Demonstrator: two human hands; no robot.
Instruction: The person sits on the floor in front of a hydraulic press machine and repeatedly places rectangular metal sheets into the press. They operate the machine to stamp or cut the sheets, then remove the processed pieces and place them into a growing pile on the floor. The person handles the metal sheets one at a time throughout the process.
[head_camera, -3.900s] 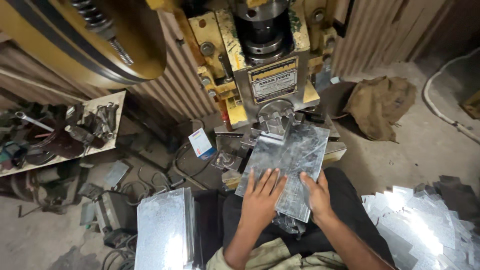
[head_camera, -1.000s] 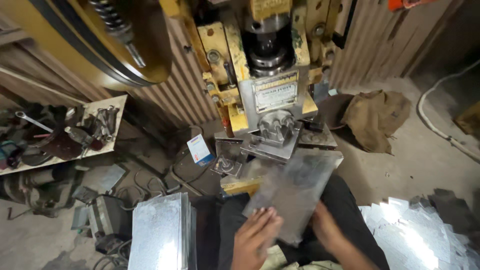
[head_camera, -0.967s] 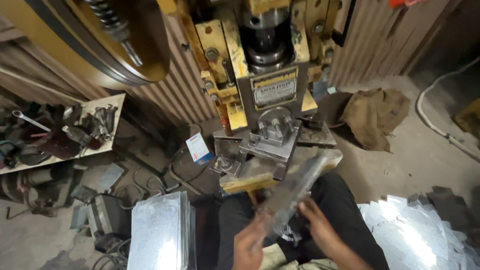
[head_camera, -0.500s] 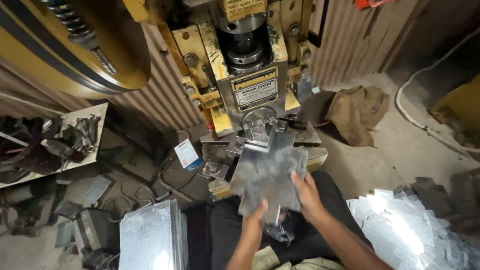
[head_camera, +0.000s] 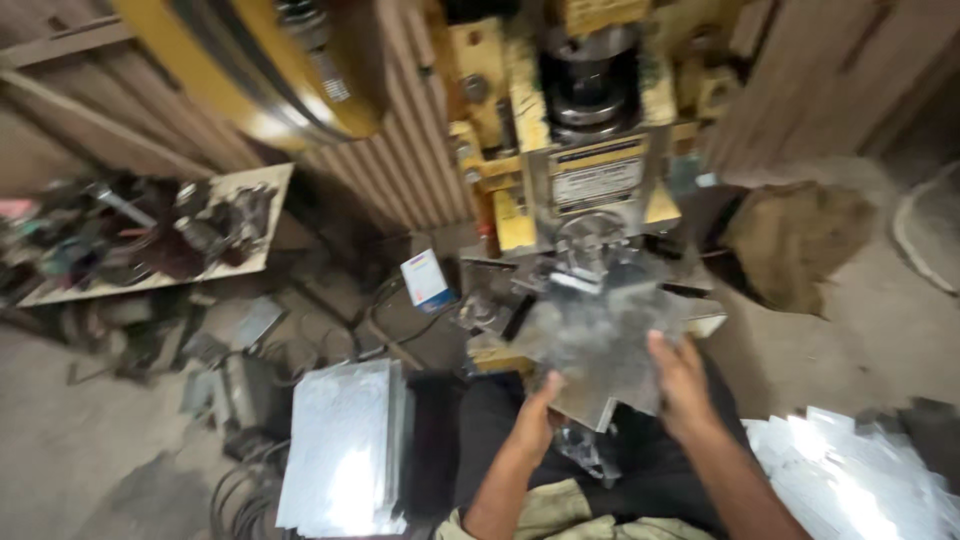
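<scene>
The fingers (head_camera: 668, 352) of the right hand (head_camera: 683, 392) and left hand (head_camera: 537, 423) were closed on the near edge of a notched sheet-metal blank (head_camera: 598, 340), held at the yellow press's (head_camera: 590, 180) die, where squarer, flatter seating was judged needed.

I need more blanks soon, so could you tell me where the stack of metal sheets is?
The stack of sheets lies low on the left, beside the person's left knee, left of the left hand.
</scene>
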